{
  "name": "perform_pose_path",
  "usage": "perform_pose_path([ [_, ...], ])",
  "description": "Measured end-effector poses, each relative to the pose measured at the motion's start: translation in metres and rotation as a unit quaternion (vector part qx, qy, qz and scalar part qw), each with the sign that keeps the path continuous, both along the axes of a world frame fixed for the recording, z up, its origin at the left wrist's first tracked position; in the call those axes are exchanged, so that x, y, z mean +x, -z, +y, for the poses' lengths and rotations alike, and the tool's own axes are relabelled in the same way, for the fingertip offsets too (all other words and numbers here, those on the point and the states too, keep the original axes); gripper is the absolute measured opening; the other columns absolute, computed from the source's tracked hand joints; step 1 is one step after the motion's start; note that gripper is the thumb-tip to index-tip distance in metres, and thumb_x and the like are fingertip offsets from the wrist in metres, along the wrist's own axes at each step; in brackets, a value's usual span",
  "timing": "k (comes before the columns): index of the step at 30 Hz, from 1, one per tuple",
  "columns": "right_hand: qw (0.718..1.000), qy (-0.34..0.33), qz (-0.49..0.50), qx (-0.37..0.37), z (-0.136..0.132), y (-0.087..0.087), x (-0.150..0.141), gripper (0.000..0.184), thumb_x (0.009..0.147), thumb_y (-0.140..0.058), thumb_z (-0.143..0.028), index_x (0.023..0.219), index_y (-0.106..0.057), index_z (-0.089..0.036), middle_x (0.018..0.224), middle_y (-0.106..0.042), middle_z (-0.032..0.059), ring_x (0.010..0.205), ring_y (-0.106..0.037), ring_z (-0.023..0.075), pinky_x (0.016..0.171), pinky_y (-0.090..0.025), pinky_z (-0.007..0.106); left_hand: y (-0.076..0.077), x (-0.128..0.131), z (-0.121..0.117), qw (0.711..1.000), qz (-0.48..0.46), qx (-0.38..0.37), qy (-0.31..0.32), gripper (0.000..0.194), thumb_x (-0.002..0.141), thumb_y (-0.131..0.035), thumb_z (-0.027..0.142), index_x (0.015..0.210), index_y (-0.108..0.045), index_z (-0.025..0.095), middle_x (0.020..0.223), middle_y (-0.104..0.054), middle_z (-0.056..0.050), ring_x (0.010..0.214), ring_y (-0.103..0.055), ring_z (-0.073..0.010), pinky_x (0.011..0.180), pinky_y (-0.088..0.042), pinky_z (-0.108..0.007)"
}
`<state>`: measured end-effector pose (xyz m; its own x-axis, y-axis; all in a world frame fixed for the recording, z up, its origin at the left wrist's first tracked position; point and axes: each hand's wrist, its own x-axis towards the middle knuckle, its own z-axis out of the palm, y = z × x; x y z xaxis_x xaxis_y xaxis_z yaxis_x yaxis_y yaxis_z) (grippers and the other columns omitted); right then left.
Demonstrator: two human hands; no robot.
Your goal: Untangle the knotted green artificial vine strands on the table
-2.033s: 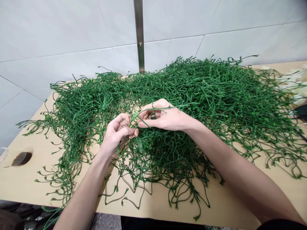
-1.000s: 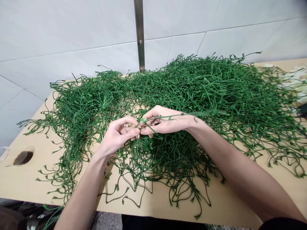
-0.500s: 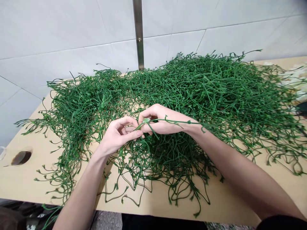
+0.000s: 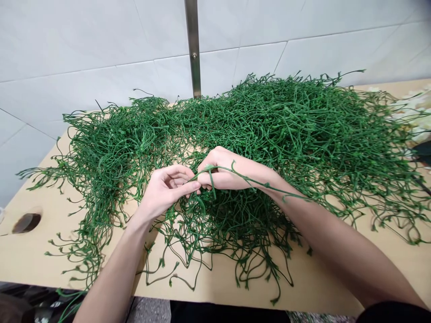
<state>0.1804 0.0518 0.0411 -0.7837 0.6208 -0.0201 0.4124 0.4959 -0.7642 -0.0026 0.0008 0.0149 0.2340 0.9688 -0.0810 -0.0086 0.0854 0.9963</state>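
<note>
Both my hands meet over the middle of the table, fingertips close together. My left hand [image 4: 164, 185] pinches the tip end of a green artificial stem [image 4: 249, 179] between thumb and fingers. My right hand [image 4: 232, 172] is closed round the same stem by its pale green joint. From there the stem runs right, over my right wrist and forearm, with small curled side shoots. One short shoot hangs down in front of my right fingers. Just beneath and behind my hands lies a tangled heap of green plastic stems [image 4: 296, 121].
The wooden table [image 4: 323, 287] stands against a white tiled wall [image 4: 101, 36] with a metal upright [image 4: 193, 54]. A round hole [image 4: 27, 223] is at the table's left. White artificial flowers [image 4: 412, 110] lie at the far right. Stems hang over the front left edge.
My right fingers have closed more tightly round the stem by its joint. The stem's long part now slopes lower across my right forearm, and the short shoot hangs more upright. The view has shifted slightly.
</note>
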Motion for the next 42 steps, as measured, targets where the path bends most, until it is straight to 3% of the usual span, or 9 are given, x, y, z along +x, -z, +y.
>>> perform_pose_path([
  [5, 0.998, 0.016, -0.003, 0.052, -0.003, 0.002, -0.004, 0.024, 0.074, -0.057, -0.022, 0.052, -0.061, -0.013, 0.044, -0.035, -0.0057, 0.049, -0.025, 0.0073, 0.047, -0.024, 0.025, -0.002, 0.001, 0.001, 0.999, 0.021, -0.025, 0.023, 0.029, 0.06, -0.087, 0.02, 0.073, -0.062, 0.014, 0.059, -0.068, 0.001, 0.051, -0.06, -0.0081, 0.049, -0.046, -0.016],
  [8, 0.999, 0.019, 0.013, 0.037, -0.005, 0.003, -0.007, 0.023, 0.075, -0.056, -0.025, 0.058, -0.068, -0.015, 0.047, -0.044, -0.0045, 0.049, -0.031, 0.0078, 0.05, -0.028, 0.025, -0.003, 0.0, 0.0, 0.998, 0.002, -0.034, 0.053, 0.031, 0.065, -0.085, 0.026, 0.075, -0.058, 0.015, 0.057, -0.068, 0.001, 0.05, -0.058, -0.0078, 0.047, -0.042, -0.015],
  [12, 0.998, 0.056, 0.02, 0.016, -0.007, 0.002, -0.012, 0.023, 0.075, -0.054, -0.028, 0.064, -0.07, -0.016, 0.067, -0.061, -0.0003, 0.062, -0.046, 0.0112, 0.066, -0.037, 0.027, 0.0, -0.005, 0.001, 0.994, -0.058, -0.059, 0.071, 0.031, 0.068, -0.083, 0.029, 0.079, -0.058, 0.014, 0.061, -0.069, -0.001, 0.052, -0.06, -0.0087, 0.049, -0.043, -0.016],
  [19, 0.995, 0.094, -0.001, 0.031, -0.01, -0.002, -0.02, 0.014, 0.072, -0.057, -0.015, 0.062, -0.067, -0.017, 0.074, -0.061, -0.0017, 0.079, -0.048, 0.0138, 0.086, -0.035, 0.03, 0.011, -0.011, 0.005, 0.985, -0.106, -0.088, 0.106, 0.035, 0.066, -0.084, 0.029, 0.077, -0.056, 0.013, 0.056, -0.064, 0.0, 0.046, -0.054, -0.007, 0.047, -0.037, -0.018],
  [23, 0.996, 0.068, 0.047, 0.046, -0.007, 0.003, -0.018, 0.017, 0.071, -0.056, -0.012, 0.063, -0.07, -0.018, 0.071, -0.062, -0.0024, 0.074, -0.05, 0.0119, 0.083, -0.037, 0.028, 0.015, -0.011, 0.004, 0.983, -0.125, -0.095, 0.094, 0.038, 0.065, -0.085, 0.031, 0.077, -0.054, 0.014, 0.055, -0.062, 0.0, 0.044, -0.051, -0.0068, 0.044, -0.029, -0.018],
  [32, 0.987, -0.012, 0.128, 0.094, 0.003, 0.011, -0.009, 0.024, 0.07, -0.047, -0.007, 0.066, -0.07, -0.016, 0.067, -0.067, -0.0008, 0.062, -0.053, 0.01, 0.071, -0.042, 0.025, 0.011, -0.003, 0.002, 0.958, -0.233, -0.128, 0.105, 0.033, 0.063, -0.086, 0.024, 0.075, -0.058, 0.012, 0.053, -0.058, 0.001, 0.043, -0.045, -0.0044, 0.044, -0.033, -0.018],
  [36, 0.986, -0.021, 0.145, 0.084, 0.008, 0.008, -0.004, 0.026, 0.07, -0.045, -0.005, 0.071, -0.069, -0.014, 0.071, -0.069, -0.0001, 0.063, -0.056, 0.0098, 0.064, -0.041, 0.023, 0.009, -0.008, 0.005, 0.973, -0.198, -0.108, 0.045, 0.036, 0.061, -0.087, 0.028, 0.08, -0.059, 0.012, 0.056, -0.062, 0.001, 0.044, -0.05, -0.0063, 0.045, -0.037, -0.019],
  [39, 0.991, 0.033, 0.099, 0.083, 0.008, 0.001, -0.001, 0.022, 0.077, -0.049, -0.013, 0.074, -0.071, -0.013, 0.073, -0.07, 0.0021, 0.065, -0.056, 0.0115, 0.065, -0.04, 0.025, 0.005, -0.009, 0.005, 0.985, -0.14, -0.098, -0.038, 0.036, 0.062, -0.086, 0.028, 0.083, -0.06, 0.013, 0.067, -0.071, -0.003, 0.053, -0.06, -0.0097, 0.051, -0.043, -0.02],
  [42, 0.994, 0.06, 0.072, 0.06, 0.006, -0.006, 0.001, 0.026, 0.084, -0.051, -0.023, 0.075, -0.073, -0.013, 0.071, -0.069, 0.0021, 0.063, -0.053, 0.0109, 0.064, -0.038, 0.025, 0.0, -0.006, 0.004, 0.985, -0.126, -0.098, -0.073, 0.029, 0.065, -0.081, 0.027, 0.082, -0.064, 0.012, 0.076, -0.074, -0.007, 0.06, -0.064, -0.0115, 0.058, -0.048, -0.021],
])
